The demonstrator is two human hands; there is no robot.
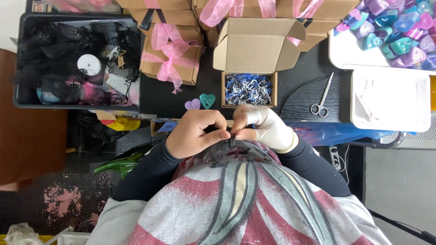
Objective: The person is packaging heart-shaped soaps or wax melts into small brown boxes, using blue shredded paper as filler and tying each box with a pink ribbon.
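Pinching black mesh pouch (231,152) with both hands

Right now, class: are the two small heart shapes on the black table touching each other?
Touching. The head view shows the purple heart and the teal heart side by side on the table, edges meeting with no gap.

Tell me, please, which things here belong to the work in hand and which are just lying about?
In use: left hand and gloved right hand pinching black mesh; open box of shredded paper; two heart pieces.
Lying about: scissors, ribboned boxes, black bin.
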